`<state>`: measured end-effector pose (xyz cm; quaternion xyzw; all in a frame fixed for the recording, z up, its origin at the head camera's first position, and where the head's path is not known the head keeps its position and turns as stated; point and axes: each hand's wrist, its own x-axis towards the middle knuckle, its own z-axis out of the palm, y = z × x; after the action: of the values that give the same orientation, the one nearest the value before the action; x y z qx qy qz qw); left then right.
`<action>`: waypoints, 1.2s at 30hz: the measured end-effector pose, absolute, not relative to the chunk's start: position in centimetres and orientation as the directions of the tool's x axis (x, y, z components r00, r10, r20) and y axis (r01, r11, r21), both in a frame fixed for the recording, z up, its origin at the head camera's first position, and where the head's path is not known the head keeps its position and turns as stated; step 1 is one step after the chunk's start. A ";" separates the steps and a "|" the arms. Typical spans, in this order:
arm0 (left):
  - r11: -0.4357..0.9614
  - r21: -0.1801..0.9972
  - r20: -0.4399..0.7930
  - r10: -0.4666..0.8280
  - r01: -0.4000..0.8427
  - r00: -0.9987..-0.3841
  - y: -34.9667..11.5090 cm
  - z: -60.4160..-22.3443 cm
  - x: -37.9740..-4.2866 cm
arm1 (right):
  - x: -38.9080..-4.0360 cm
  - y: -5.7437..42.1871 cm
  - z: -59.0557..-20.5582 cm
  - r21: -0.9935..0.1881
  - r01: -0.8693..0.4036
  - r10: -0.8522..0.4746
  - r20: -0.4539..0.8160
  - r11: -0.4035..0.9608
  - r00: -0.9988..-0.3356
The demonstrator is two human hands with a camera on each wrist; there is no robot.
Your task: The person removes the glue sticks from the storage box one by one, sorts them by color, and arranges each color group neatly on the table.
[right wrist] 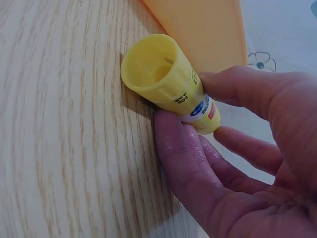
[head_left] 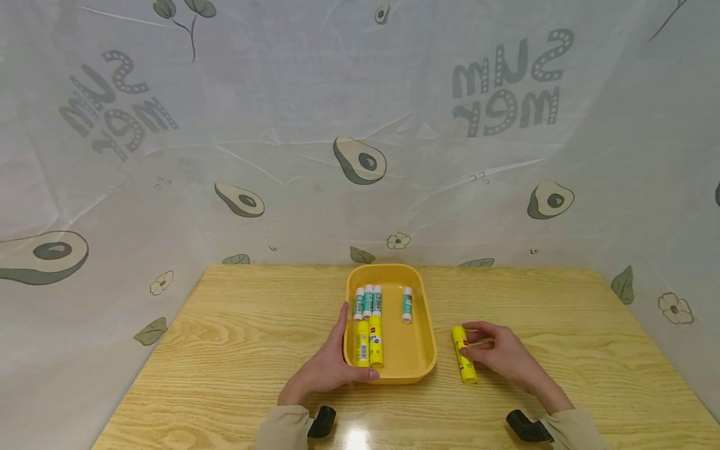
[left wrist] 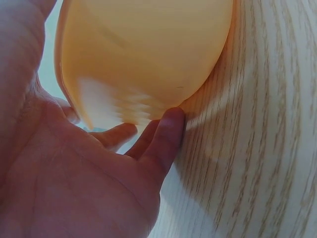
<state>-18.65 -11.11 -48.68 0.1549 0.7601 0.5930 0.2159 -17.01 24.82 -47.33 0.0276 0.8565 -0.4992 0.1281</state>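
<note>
A yellow plastic tray [head_left: 402, 377] lies on the table, with my left hand [head_left: 326, 369] at its near left corner. The thumb hooks over the near rim while the fingers press along the outer wall, as the left wrist view also shows from below. To the right of the tray, my right hand [head_left: 500, 353] pinches a yellow glue stick [right wrist: 181, 91] between thumb and fingers; the stick lies at table level. Inside the tray, two yellow glue sticks [head_left: 375, 344] sit at the near left. Several smaller white-and-green glue sticks [head_left: 368, 302] are behind them, one [head_left: 407, 305] apart on the right.
The wooden table [head_left: 236, 350] extends on both sides of the tray. A pale curtain [head_left: 304, 206] printed with avocados hangs along its back edge and sides. Black straps or mounts [head_left: 525, 426] sit at both wrists.
</note>
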 end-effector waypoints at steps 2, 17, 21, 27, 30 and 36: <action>0.253 0.967 -0.150 0.488 -0.026 -0.860 -11.1 -48.6 -18.7 | -17.0 24.8 -47.4 -0.846 0.182 -0.071 -0.250 0.501 -0.966; 0.265 0.964 -0.157 0.479 -0.028 -0.863 -11.1 -48.5 -18.6 | -16.8 25.0 -47.3 -0.876 0.180 -0.106 -0.252 0.446 -0.962; 0.264 0.964 -0.159 0.481 -0.031 -0.862 -11.1 -48.5 -18.5 | -16.8 25.1 -47.3 -0.886 0.182 -0.112 -0.252 0.425 -0.961; 0.267 0.963 -0.157 0.484 -0.025 -0.861 -11.2 -48.5 -18.5 | -16.7 25.0 -47.2 -0.878 0.179 -0.088 -0.241 0.443 -0.966; 0.270 0.963 -0.157 0.484 -0.024 -0.861 -11.2 -48.5 -18.5 | -16.7 24.9 -47.0 -0.871 0.174 -0.068 -0.230 0.460 -0.971; 0.262 0.965 -0.156 0.487 -0.027 -0.859 -11.2 -48.6 -18.6 | -16.8 24.7 -46.3 -0.886 0.161 -0.049 -0.202 0.434 -0.978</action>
<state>-18.60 -11.22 -48.60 0.1507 0.7636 0.5886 0.2182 -16.78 24.72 -46.33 0.0335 0.8411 -0.5308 0.0988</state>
